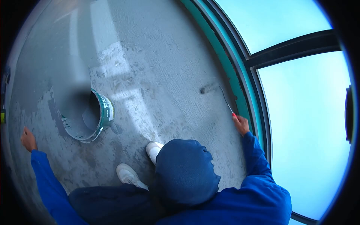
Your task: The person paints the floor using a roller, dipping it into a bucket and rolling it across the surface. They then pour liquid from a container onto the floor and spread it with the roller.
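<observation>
My right hand is wrapped round the red handle of a paint roller on the right. From the handle a thin bent metal rod runs up to the grey roller head, which lies against the wet-looking grey floor beside the window edge. My left hand is at the far left, away from the roller, its fingers curled in; nothing shows in it. Between my hands, nearer the left one, a green and white bucket stands on the floor, its inside partly hidden by a blurred patch.
Tall bright windows with dark frames curve along the right side, above a green strip. Grey coating with streaks of light covers the floor. White shoes stand below the bucket. A small yellow-green item is at the left edge.
</observation>
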`<state>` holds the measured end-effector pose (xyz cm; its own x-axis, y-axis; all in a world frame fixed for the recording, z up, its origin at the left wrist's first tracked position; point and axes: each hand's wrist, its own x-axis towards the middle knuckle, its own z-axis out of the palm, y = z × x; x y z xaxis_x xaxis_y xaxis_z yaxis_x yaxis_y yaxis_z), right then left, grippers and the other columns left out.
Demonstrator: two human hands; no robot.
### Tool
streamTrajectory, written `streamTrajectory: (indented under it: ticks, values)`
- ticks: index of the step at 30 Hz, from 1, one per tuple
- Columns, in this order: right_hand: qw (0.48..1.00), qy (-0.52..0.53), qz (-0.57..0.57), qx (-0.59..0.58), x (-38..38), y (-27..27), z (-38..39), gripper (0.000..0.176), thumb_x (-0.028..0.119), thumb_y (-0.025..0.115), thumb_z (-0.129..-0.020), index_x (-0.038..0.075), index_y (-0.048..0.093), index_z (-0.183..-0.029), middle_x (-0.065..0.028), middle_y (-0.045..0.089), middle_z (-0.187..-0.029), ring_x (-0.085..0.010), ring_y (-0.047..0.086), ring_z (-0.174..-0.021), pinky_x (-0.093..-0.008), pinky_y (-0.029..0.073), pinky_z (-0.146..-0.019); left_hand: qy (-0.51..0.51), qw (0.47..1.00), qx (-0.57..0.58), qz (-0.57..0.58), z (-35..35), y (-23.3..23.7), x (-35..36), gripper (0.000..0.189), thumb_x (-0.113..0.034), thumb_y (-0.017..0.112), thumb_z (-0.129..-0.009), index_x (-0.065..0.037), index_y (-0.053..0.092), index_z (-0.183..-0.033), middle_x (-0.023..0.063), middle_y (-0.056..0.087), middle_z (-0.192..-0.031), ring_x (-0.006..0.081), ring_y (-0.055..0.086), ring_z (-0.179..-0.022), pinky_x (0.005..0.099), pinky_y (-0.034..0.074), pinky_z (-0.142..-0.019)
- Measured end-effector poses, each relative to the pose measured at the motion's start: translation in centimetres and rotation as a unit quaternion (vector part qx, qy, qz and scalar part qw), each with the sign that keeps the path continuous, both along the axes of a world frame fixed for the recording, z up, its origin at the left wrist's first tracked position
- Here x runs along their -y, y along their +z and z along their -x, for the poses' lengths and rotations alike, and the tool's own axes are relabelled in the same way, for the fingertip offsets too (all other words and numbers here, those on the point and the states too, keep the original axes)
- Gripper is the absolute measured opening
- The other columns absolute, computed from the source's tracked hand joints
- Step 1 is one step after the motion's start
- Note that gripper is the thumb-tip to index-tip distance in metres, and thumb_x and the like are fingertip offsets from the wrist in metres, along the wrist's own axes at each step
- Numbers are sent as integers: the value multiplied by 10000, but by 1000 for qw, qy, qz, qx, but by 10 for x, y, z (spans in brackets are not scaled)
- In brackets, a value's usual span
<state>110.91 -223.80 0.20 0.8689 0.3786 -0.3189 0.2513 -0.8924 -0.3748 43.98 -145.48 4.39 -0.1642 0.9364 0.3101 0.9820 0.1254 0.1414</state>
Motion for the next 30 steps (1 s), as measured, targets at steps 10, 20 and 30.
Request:
streamTrajectory:
  ticks: [10,20,30]
  values:
    - [997,-32,-60,-40,-43,4,24,436,417,609,-860,-14,659,-823,-33,526,-559,-109,523,-518,-311,405,-486,32,999,29,23,-5,12,6,562,-518,352,-941,-113,581,-1256,156,497,-1300,348,498,-1150,481,394,-983]
    - [995,15,-96,18,-320,-41,-94,360,396,610,-859,50,710,-879,-13,528,-560,-105,488,-435,-286,384,-390,49,999,-22,9,31,28,24,559,-516,341,-950,-114,587,-1249,155,503,-1279,343,513,-1130,469,417,-960]
    - [979,-74,-160,-97,-480,-24,-122,338,381,630,-856,50,696,-829,-1,490,-545,-93,404,-424,-268,298,-387,75,995,-71,5,74,33,34,568,-506,351,-957,-68,603,-1216,167,521,-1233,346,536,-1075,469,439,-924]
